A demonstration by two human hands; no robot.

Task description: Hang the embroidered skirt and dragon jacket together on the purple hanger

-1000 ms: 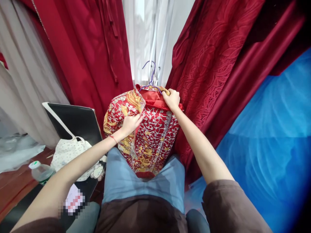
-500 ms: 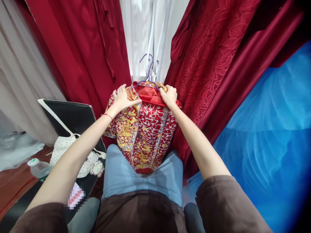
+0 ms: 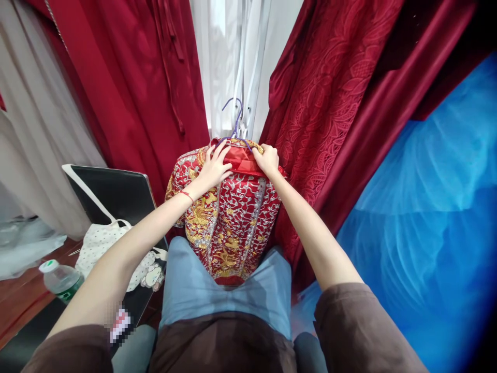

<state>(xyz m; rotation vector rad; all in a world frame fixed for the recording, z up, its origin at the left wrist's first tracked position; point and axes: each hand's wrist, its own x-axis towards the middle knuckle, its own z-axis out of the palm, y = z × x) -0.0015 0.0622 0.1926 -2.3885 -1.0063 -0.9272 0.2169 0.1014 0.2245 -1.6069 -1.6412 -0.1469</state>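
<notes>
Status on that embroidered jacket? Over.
Left fingers spread over the jacket. Right fingers gripping its neck edge. Purple hanger at the neck, possibly in the way.

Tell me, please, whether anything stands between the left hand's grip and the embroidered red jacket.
Nothing visible does: the left hand's grip, spread open, lies over the embroidered red jacket near its collar, whose edge the right hand's grip holds. The purple hanger rises from the collar, close to both.
</notes>
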